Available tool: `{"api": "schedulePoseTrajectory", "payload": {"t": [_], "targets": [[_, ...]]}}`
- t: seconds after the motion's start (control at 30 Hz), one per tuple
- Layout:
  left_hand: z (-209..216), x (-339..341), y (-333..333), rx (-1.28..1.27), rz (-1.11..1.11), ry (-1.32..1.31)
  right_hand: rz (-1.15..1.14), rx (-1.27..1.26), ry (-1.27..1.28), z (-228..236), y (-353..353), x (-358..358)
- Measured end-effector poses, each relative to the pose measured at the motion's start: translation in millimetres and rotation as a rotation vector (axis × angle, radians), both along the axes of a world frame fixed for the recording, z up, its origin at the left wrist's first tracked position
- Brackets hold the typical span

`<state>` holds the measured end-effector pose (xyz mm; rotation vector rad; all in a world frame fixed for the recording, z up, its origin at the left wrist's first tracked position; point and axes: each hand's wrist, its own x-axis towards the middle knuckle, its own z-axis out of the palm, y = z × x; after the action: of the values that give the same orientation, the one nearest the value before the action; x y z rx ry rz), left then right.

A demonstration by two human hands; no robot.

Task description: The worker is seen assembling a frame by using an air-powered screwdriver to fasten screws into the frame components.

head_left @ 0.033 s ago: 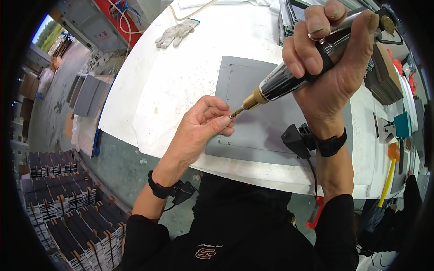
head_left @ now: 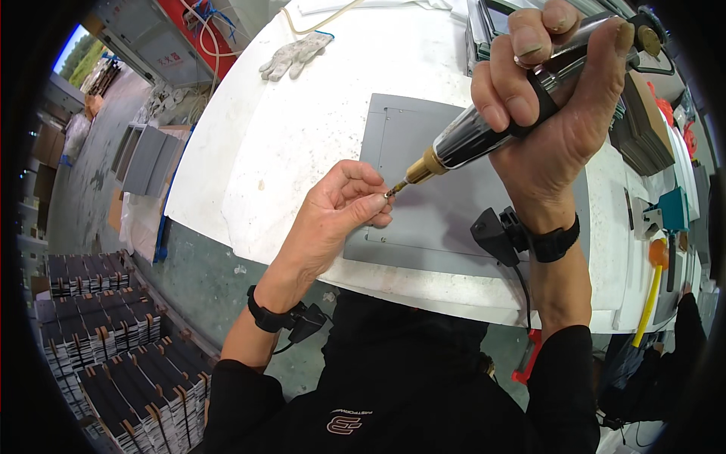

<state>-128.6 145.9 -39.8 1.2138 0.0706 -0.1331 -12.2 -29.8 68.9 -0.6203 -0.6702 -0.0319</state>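
Observation:
My right hand (head_left: 552,113) is wrapped around a black and chrome power screwdriver (head_left: 473,140) with a brass nose, tilted so that its bit (head_left: 397,187) points down and left. At the bit's tip, the thumb and fingertips of my left hand (head_left: 340,200) pinch a small metal piece (head_left: 388,194), seemingly a screw, mostly hidden by the fingers. Under both hands a flat grey panel (head_left: 423,242) lies on the white worktable (head_left: 249,174). Small holes or fasteners run near its left edge.
A pale work glove (head_left: 296,57) lies at the back left of the table. To the right are a stack of brown boards (head_left: 643,129), a teal tool (head_left: 671,209) and a yellow-handled hammer (head_left: 649,291). Strapped stacks of dark panels (head_left: 132,378) stand on the floor at lower left.

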Motion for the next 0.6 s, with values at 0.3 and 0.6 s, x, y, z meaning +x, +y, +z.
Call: {"api": "schedulePoseTrajectory", "payload": {"t": [0.3, 0.6], "targets": [[3, 25, 8, 0.722, 0.084, -0.266, -0.058, -0.334, -0.002, 10, 29, -8], [-8, 29, 15, 0.83, 0.038, -0.289, -0.033, -0.366, -0.202, -9, 45, 11]]}}
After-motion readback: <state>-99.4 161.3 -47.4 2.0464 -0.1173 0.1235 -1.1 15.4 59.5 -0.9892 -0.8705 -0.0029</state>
